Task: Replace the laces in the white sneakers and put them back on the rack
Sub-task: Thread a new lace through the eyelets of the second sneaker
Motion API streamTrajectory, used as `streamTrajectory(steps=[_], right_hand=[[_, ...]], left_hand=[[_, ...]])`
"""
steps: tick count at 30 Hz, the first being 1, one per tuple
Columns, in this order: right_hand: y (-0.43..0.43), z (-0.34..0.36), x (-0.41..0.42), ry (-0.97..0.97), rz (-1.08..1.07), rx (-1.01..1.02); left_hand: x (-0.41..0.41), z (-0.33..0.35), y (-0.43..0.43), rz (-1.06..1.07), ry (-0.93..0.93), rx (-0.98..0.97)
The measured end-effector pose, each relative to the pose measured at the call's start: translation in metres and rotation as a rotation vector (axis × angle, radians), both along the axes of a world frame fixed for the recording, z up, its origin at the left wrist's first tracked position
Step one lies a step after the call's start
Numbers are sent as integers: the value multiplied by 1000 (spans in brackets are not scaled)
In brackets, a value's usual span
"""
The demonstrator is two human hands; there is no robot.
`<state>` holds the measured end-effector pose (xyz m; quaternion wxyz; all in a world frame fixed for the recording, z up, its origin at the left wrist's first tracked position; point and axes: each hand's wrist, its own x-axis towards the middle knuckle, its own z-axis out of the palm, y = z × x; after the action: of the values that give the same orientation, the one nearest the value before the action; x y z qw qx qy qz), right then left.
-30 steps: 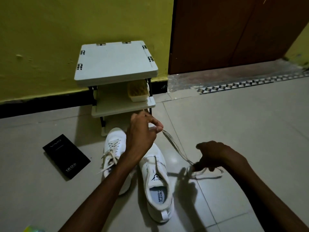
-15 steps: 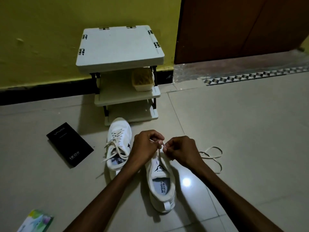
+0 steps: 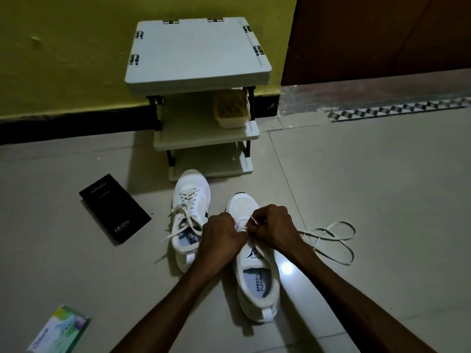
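Threading a lace (image 3: pixel 341 240) into the shoe (image 3: pixel 257 284) directly under both hands. Pinching the stiff tip with the right hand (image 3: pixel 274 229), fingers curled tight round it. Steadying at the eyelets with the left hand (image 3: pixel 221 233), fingers curled as well, knuckles against the right (cannot tell whether on lace or upper). Trailing in slack loops over the floor (image 3: pixel 382 174), out to the right of the right hand. Judging by those loops: flat, soft, light, limp everywhere but the tip, so best taken at the tip and fed eyelet by eyelet. Probably light and squashy at the upper; better gripped by heel or sole for the rack (image 3: pixel 198 54), well beyond the hands. Already laced, just left of the left hand: the other shoe (image 3: pixel 190 200).
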<state>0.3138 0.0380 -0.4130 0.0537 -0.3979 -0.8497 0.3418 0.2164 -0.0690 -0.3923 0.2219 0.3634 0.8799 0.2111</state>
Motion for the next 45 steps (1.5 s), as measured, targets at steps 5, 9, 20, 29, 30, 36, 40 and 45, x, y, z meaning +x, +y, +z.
streamTrajectory(steps=[5,9,20,29,30,36,40,45], right_hand=[[1,-8,-6,38,-29,4],[1,-18,-7,92,-30,-54],[-6,-18,-8,94,-1,-15],[-9,-20,-14,21,11,16],[-9,-19,-14,13,15,25],[-10,-19,-15,-17,7,41],[-14,-18,-19,0,-61,63],[-16,-14,-18,58,-105,32]], left_hand=[[-4,0,0,11,-61,17],[-5,-1,-1,42,-125,36],[-8,-3,-1,140,-305,64],[-15,-3,9,251,-469,-41],[-15,-4,10,253,-469,-47],[-17,-11,11,239,-458,-58],[-18,-16,13,244,-436,-56],[-22,-19,15,247,-325,-40]])
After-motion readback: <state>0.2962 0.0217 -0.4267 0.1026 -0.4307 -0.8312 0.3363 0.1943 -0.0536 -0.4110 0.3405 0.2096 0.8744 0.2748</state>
